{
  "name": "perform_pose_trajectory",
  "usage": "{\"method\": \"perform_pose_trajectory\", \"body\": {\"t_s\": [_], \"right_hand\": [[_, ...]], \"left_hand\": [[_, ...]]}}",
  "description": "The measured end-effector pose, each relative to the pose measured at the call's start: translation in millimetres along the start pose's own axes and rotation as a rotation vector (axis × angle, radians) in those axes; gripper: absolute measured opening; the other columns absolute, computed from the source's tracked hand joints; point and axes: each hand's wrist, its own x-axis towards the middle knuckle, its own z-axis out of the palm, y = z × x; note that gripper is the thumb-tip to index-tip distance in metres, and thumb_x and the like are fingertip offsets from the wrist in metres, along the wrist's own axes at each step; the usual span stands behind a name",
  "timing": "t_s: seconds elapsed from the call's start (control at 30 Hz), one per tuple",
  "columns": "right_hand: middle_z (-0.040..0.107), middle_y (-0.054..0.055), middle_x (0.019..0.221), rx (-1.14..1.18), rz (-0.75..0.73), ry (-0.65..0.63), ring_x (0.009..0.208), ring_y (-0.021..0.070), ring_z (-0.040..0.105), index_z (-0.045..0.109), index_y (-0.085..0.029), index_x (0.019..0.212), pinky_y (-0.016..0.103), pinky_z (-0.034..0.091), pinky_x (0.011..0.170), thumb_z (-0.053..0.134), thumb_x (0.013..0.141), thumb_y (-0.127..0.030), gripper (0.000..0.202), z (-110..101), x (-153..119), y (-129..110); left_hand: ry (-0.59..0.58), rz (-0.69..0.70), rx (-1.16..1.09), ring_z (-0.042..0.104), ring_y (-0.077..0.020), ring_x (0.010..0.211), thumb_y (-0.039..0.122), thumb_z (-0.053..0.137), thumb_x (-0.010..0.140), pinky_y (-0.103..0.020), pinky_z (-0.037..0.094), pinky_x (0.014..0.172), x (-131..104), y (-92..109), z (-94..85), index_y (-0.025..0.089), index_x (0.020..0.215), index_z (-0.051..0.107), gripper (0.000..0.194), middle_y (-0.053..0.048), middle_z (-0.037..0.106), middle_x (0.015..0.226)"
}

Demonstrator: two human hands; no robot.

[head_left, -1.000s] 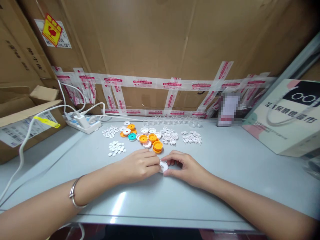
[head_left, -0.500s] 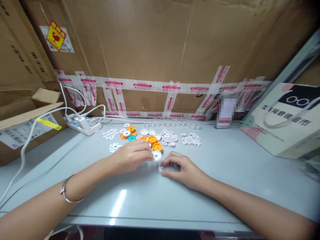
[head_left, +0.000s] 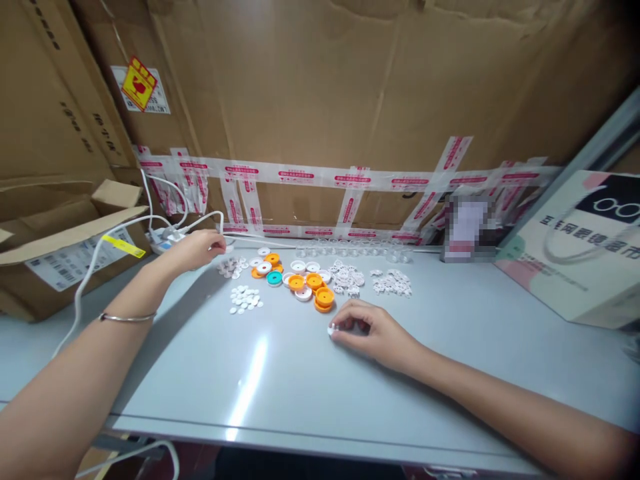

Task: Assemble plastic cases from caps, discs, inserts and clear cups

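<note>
My right hand: the right hand (head_left: pixel 376 328) is low over the middle of the grey, glossy surface (head_left: pixel 300 387), thumb and fingers pinched on a small white plastic piece (head_left: pixel 331 330).
My left hand: the left hand (head_left: pixel 203 248) reaches toward the far left corner, fingers curled in; a round white plastic part (head_left: pixel 229 245) shows just beside the fingertips, but I cannot tell whether I grip it.
Pinched piece: at my right fingertips, nearer the near edge than the stacked orange round plastic wheels (head_left: pixel 325 298).
Wheel cluster: orange and white wheels and a teal round plastic wheel (head_left: pixel 274 279) lie between my hands, toward the far edge.
Loose bits: a pile of small white plastic discs (head_left: pixel 245 300) lies left of the wheels; a heap of white openwork plastic pieces (head_left: pixel 345 277) lies to their right.
Far edge: a row of clear round plastic pieces (head_left: pixel 350 250).
Drop risk: the pinched piece is tiny and held by its rim, so a slack or uneven squeeze could let it spring away.
Sweep risk: if my left forearm drops low on its way back, it could scatter the discs or topple a wheel.
Snag risk: the white cable (head_left: pixel 86 287) lies close by my left arm; a careless elbow could tug it.
</note>
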Motion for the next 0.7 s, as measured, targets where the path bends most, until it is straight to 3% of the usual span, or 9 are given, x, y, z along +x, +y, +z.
{"method": "perform_pose_trajectory", "body": {"t_s": [0.2,0.4,0.57,0.7], "right_hand": [[0.069,0.002,0.086,0.064,-0.017,0.075,0.081,0.0157,0.060,0.066,-0.021,0.081,0.029,0.044,0.075,0.061,0.078,-0.031,0.013,-20.9,4.7,-23.5],[0.068,0.003,0.089,0.188,-0.136,0.186,0.081,0.0151,0.060,0.065,-0.020,0.089,0.030,0.047,0.075,0.062,0.078,-0.034,0.018,-35.4,9.2,-52.2],[0.068,0.004,0.095,0.245,-0.137,0.118,0.086,0.0155,0.060,0.063,-0.021,0.102,0.031,0.047,0.077,0.055,0.083,-0.029,0.022,-22.8,5.9,-41.6],[0.067,0.003,0.092,0.222,-0.088,0.097,0.083,0.0143,0.059,0.065,-0.020,0.098,0.029,0.047,0.077,0.056,0.082,-0.028,0.019,-15.2,0.7,-29.2]], "left_hand": [[-0.119,0.074,-0.045,0.058,-0.0169,0.071,0.026,0.043,0.076,-0.022,0.041,0.065,3.4,7.8,11.5,0.019,0.072,0.062,0.021,-0.004,0.065,0.077],[-0.122,0.088,-0.027,0.058,-0.0194,0.074,0.030,0.041,0.077,-0.026,0.043,0.067,4.3,7.7,13.9,0.018,0.076,0.061,0.024,-0.007,0.063,0.080],[-0.117,0.121,-0.030,0.058,-0.0213,0.089,0.035,0.041,0.078,-0.028,0.043,0.080,2.6,17.3,13.8,0.018,0.080,0.060,0.025,-0.009,0.062,0.096],[-0.157,0.082,-0.041,0.061,-0.0203,0.080,0.038,0.041,0.077,-0.027,0.045,0.072,2.1,19.1,18.3,0.019,0.083,0.060,0.027,-0.007,0.066,0.089]]}}
